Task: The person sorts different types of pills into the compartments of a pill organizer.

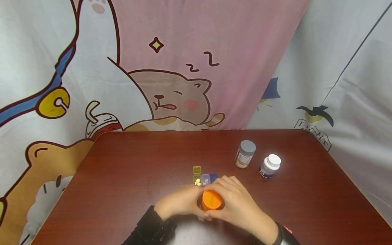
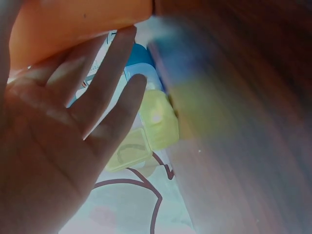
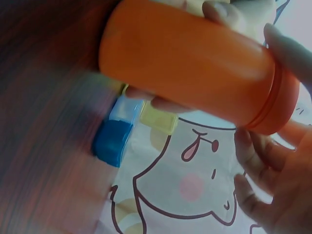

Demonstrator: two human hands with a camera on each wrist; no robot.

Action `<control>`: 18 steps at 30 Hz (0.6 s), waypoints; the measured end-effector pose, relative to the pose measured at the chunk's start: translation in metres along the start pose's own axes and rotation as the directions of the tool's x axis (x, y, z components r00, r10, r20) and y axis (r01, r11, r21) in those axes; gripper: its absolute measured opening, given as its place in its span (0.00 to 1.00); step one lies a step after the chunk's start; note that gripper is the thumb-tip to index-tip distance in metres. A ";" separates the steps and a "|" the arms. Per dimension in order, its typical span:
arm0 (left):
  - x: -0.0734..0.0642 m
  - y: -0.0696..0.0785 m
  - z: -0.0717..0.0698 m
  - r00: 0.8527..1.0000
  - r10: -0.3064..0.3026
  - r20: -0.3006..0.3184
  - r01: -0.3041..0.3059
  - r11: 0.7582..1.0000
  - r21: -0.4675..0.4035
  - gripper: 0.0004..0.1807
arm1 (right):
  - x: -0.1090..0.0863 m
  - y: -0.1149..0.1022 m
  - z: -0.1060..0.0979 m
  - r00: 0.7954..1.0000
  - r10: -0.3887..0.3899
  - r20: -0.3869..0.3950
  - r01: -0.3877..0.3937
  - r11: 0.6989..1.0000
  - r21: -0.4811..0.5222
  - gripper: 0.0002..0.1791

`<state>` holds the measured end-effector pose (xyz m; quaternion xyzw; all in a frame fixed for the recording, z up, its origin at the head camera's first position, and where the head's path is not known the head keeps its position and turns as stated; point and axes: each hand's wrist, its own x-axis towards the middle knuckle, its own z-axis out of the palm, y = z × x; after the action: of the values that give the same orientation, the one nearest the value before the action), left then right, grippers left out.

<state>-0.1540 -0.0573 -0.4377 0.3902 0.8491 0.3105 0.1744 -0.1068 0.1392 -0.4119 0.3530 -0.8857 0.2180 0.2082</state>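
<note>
An orange bottle (image 3: 185, 58) stands on the table between both hands, its orange cap (image 1: 211, 200) uppermost. My left hand (image 1: 181, 201) holds the bottle's body, with thumb and fingers on opposite sides. At the cap, the thumb and fingers of my right hand (image 1: 234, 202) grip around the edge. Just beyond the hands lies a small pill organizer (image 1: 206, 179) with yellow, purple and blue compartments. Its yellow lid (image 1: 197, 169) is flipped back, and several pale tablets (image 1: 197, 182) lie in that compartment. The right hand hides part of the blue end.
A bottle with a grey lid (image 1: 246, 153) stands at the back right of the brown table (image 1: 137, 160). Beside it is a white bottle (image 1: 270, 165) with a white cap. Behind the table hangs a cartoon-printed curtain (image 1: 239, 51).
</note>
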 end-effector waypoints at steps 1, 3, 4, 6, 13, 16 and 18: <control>0.000 0.000 0.000 1.000 -0.006 -0.006 0.006 1.000 0.008 0.29 | 0.000 -0.001 0.000 1.000 0.011 0.000 -0.011 1.000 -0.009 0.31; 0.000 0.000 0.000 1.000 -0.012 -0.012 0.012 1.000 0.019 0.28 | -0.001 -0.003 0.000 1.000 0.030 -0.007 -0.030 0.999 -0.022 0.31; 0.000 0.001 0.001 1.000 -0.015 -0.017 0.016 1.000 0.022 0.28 | -0.001 -0.003 0.001 0.999 0.038 -0.011 -0.038 0.999 -0.030 0.31; 0.000 0.001 0.001 1.000 -0.016 -0.023 0.017 0.999 0.032 0.28 | -0.001 -0.005 0.002 0.999 0.047 -0.016 -0.048 0.998 -0.042 0.31; 0.000 0.002 0.001 0.999 -0.039 -0.035 0.041 0.998 0.052 0.30 | -0.002 -0.003 0.001 0.998 0.064 -0.002 -0.064 0.998 -0.020 0.31; 0.000 0.002 0.001 0.998 -0.050 -0.025 0.051 0.998 0.045 0.35 | -0.002 0.000 -0.001 0.997 0.072 0.013 -0.072 0.997 -0.001 0.32; 0.000 0.003 0.001 0.998 -0.056 -0.013 0.056 0.998 0.039 0.37 | -0.001 0.002 -0.003 0.997 0.073 0.020 -0.073 0.997 0.009 0.32</control>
<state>-0.1522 -0.0552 -0.4364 0.3679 0.8666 0.2910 0.1704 -0.1068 0.1429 -0.4109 0.3234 -0.8990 0.2264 0.1896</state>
